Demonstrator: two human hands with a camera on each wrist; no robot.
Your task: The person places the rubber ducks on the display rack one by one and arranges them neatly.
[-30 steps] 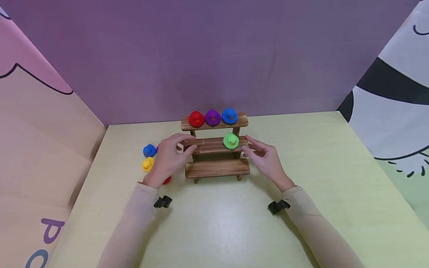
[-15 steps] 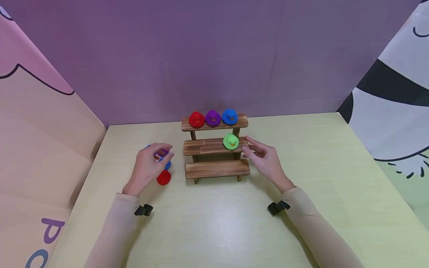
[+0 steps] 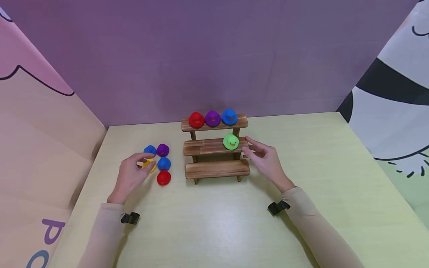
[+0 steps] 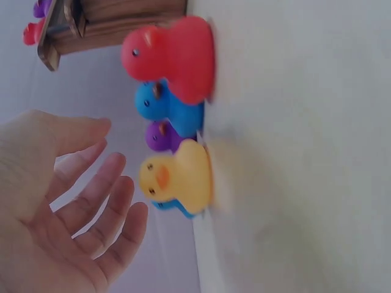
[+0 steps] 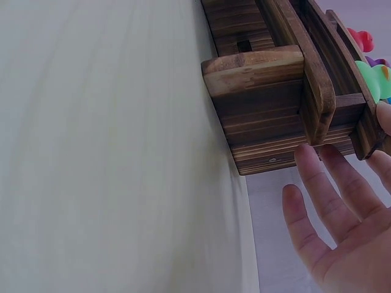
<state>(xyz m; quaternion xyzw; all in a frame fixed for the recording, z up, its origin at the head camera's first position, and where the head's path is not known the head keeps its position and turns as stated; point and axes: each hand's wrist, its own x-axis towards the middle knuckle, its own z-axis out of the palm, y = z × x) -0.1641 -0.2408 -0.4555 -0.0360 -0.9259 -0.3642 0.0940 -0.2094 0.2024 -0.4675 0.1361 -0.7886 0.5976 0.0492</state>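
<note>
Beside the yellow rubber duck, my left hand has its fingers loosely spread, partly covering the duck in the head view. The left wrist view has a gap between fingertips and duck. Around it on the table stand a red duck, two blue ducks, the nearer one behind the red, and a purple duck. My right hand holds the right end of the middle shelf of a three-step wooden stand between thumb and index finger; its other fingers extend below. A green duck sits on that shelf.
On the stand's top shelf sit a red duck, a purple duck and a blue duck. The lowest shelf is bare. A purple backdrop rises behind the pale table.
My left hand has moved left and toward me, from the middle shelf's left end to the yellow duck, uncovering the purple, blue and red ducks. My right hand has stayed at the stand.
</note>
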